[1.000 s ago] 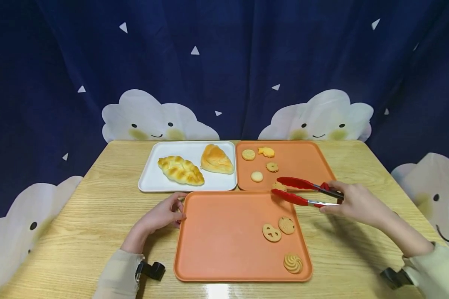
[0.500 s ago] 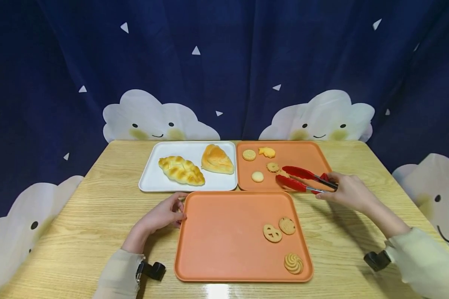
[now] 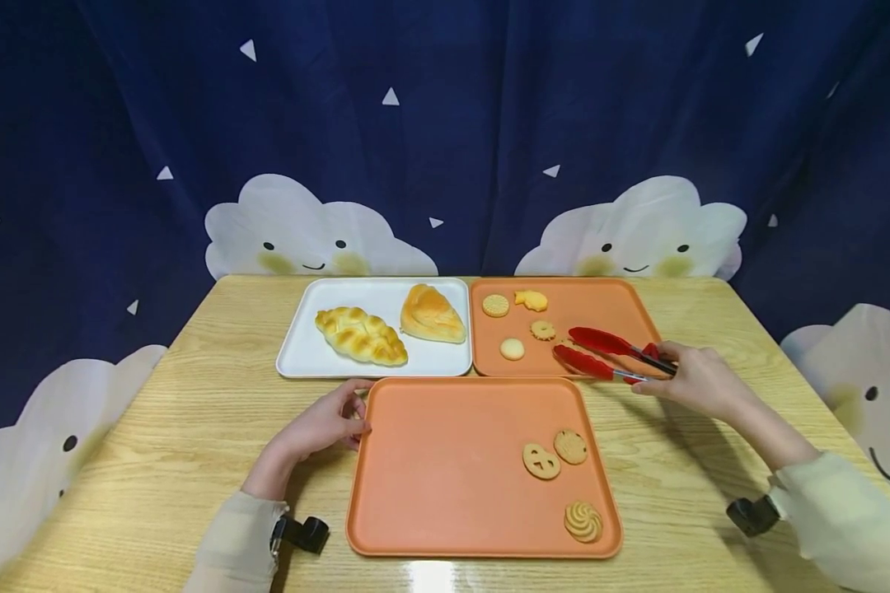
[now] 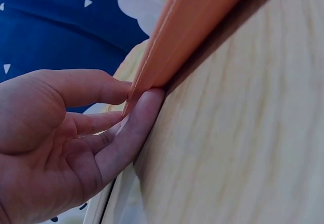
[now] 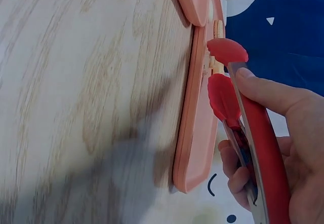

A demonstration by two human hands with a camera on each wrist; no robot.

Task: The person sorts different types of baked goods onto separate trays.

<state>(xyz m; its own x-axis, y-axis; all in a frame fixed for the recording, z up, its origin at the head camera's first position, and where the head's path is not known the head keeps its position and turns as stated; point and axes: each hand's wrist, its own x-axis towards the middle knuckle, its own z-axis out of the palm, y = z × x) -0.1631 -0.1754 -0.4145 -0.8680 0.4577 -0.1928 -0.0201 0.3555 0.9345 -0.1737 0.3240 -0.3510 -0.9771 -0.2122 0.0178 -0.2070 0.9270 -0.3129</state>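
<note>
My left hand [image 3: 331,422] pinches the left rim of the near orange tray [image 3: 430,469]; thumb and fingers meet that rim in the left wrist view. My right hand [image 3: 700,380] grips a pair of red-tipped tongs [image 3: 597,362] over the front of the far orange tray [image 3: 601,301]. The tongs' tips stand apart, with a small cookie [image 3: 567,342] partly hidden between them. Beside it lie a ring-shaped cookie [image 3: 543,330] and a plain round cookie [image 3: 512,349]. A pretzel cookie [image 3: 541,461], a round speckled cookie [image 3: 570,446] and a swirl cookie [image 3: 583,522] lie on the near tray.
A white tray [image 3: 297,358] at back left bears a braided bread [image 3: 362,336] and a folded bread [image 3: 432,315]. A patterned round cookie [image 3: 495,305] and a fish-shaped cracker [image 3: 531,300] lie farther back on the far orange tray. A dark curtain [image 3: 445,123] hangs behind the table.
My right hand carried the tongs and cookie from the near tray's back right corner onto the far orange tray. The tongs' tips have since shifted slightly right. My left hand has stayed at the rim.
</note>
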